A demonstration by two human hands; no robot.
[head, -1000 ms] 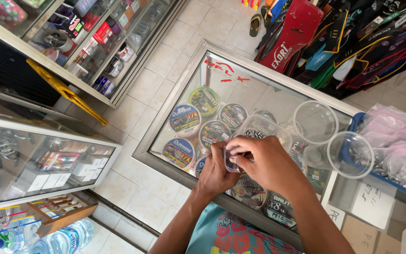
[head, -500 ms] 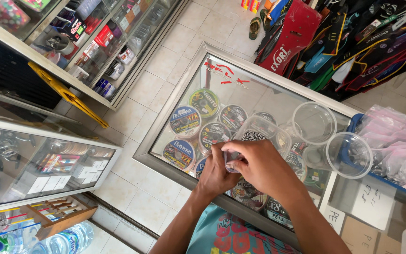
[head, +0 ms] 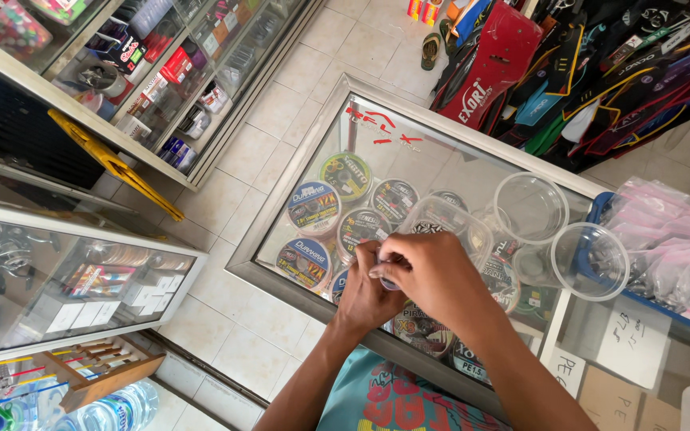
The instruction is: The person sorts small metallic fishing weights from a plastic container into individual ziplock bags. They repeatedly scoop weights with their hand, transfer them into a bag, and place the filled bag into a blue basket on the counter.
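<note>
My left hand (head: 363,294) and my right hand (head: 429,275) meet over the glass counter top (head: 409,152), fingertips pinched together on a small object (head: 386,281) that the fingers mostly hide. What it is I cannot tell. Just beyond the hands lies a clear plastic tub (head: 441,217). Two clear round cups, one (head: 530,206) farther and one (head: 591,260) nearer the right, stand to the right of it. Under the glass lie several round spools of fishing line (head: 313,209).
A blue tray (head: 600,209) with small plastic bags (head: 668,239) sits at the counter's right end. Glass display cabinets (head: 81,279) stand left across a tiled floor aisle (head: 241,160). Bags and rod cases (head: 584,72) lean beyond the counter. Water bottles (head: 105,411) lie lower left.
Both hands stay pinched together at the same spot; the right hand's fingers have curled a little further over the small object.
</note>
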